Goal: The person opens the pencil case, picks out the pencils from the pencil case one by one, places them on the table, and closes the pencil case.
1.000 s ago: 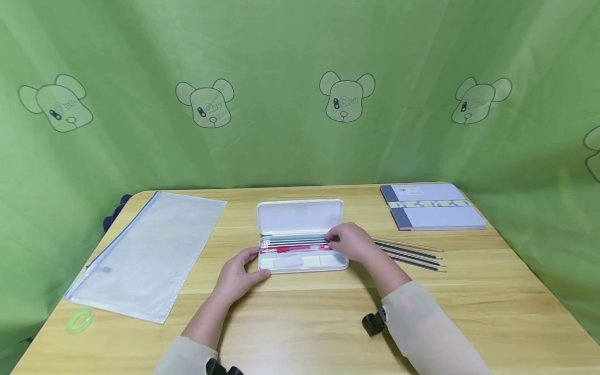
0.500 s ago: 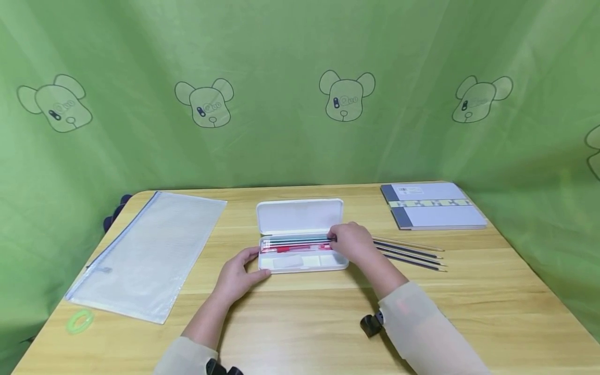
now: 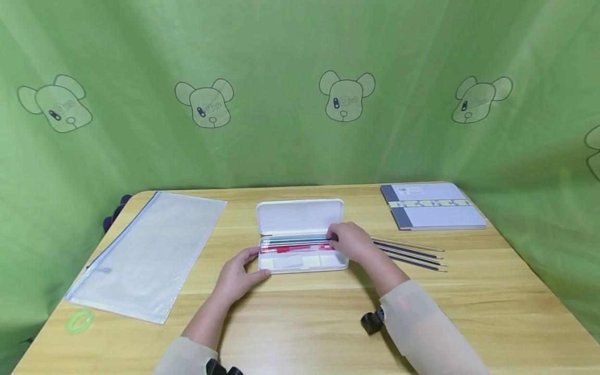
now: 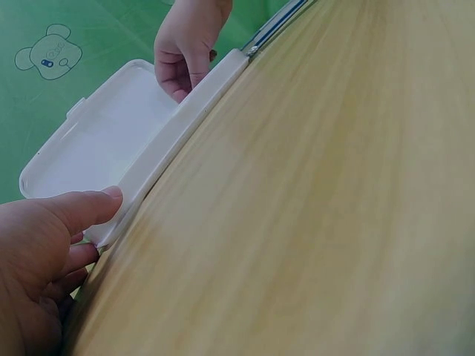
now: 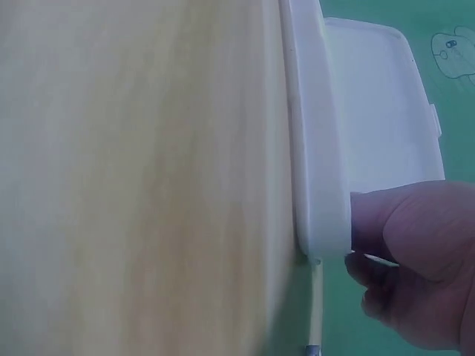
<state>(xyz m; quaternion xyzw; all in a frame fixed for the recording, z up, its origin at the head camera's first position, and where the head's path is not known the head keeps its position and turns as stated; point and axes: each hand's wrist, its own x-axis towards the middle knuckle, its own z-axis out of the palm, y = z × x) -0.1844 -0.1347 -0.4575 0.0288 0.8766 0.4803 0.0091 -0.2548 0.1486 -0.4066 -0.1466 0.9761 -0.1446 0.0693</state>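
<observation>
A white pencil case (image 3: 300,216) sits mid-table with its hinged lid raised. Teal pencils (image 3: 295,240) and red pens (image 3: 283,249) lie lengthwise in its rear part, and pale flat pieces (image 3: 288,261) in the front part. My left hand (image 3: 236,275) holds the case's left end, thumb on the front edge and fingers around the side. Over the right end, my right hand (image 3: 352,242) reaches inside with curled fingers and pinches at the pencils' ends; its fingertips are partly hidden by the case wall in both wrist views.
Several dark-striped pencils (image 3: 414,253) lie right of the case, points to the right. A banded notebook (image 3: 433,216) is at the back right. On the left are a clear zip pouch (image 3: 150,255) and a green ring (image 3: 79,321). A green curtain (image 3: 281,146) hangs behind.
My right hand shifts only very slightly at the case's right end. My left hand and the case stay in place.
</observation>
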